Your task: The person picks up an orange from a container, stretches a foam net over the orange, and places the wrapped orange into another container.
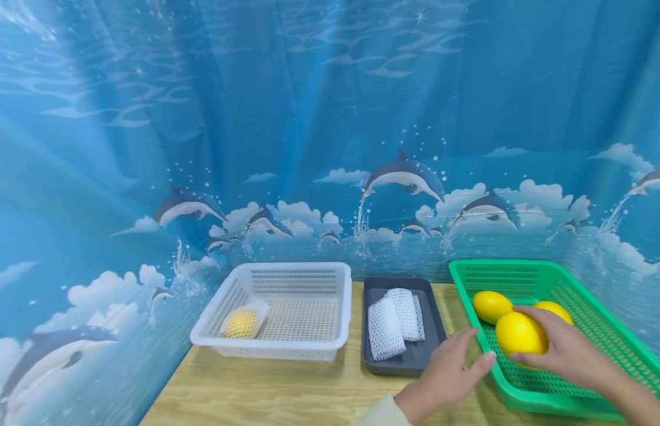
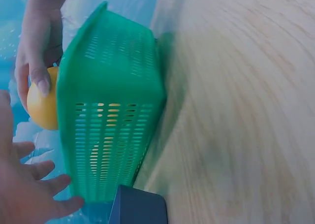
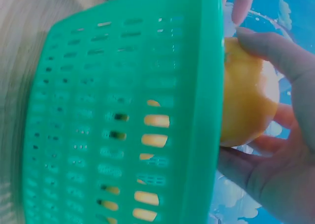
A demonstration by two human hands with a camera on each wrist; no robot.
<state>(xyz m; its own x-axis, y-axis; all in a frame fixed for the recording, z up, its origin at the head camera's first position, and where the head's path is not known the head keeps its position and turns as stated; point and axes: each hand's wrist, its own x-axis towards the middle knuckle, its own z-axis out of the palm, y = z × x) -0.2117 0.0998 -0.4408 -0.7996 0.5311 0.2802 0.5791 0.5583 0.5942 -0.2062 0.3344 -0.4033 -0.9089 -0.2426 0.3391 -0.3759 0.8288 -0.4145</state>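
1. Smooth, rounded yellow fruit [image 1: 521, 340]: in the right hand [image 1: 572, 349], thumb and fingers curled round it, at rim level of the green perforated plastic basket [image 1: 500, 277]. No sleeve on it.
2. Left hand [image 1: 449, 367]: fingers spread, nothing held, just beside the basket's near-left rim.
3. Done, judging by the layout: one yellow fruit in a white mesh sleeve [image 1: 241, 325] lies at the left of the white perforated plastic basket [image 1: 276, 349].
4. Left, same judgement: the held fruit, plus two bare yellow ones in the green basket, one behind to the left [image 1: 492, 306], one behind to the right [image 1: 556, 310]. Spare white mesh sleeves [image 1: 385, 331] lie in the dark grey rectangular tray [image 1: 415, 358], between the baskets on the pale wooden table [image 1: 244, 390]. Looks early on.
5. Hard to make out: sleeves overlap, exact count uncertain. Right hand partly covers the rear-right fruit. Cannot tell whether the left fingers touch the rim. Right wrist view: green wall blocks most of the inside; only yellow patches through slots.
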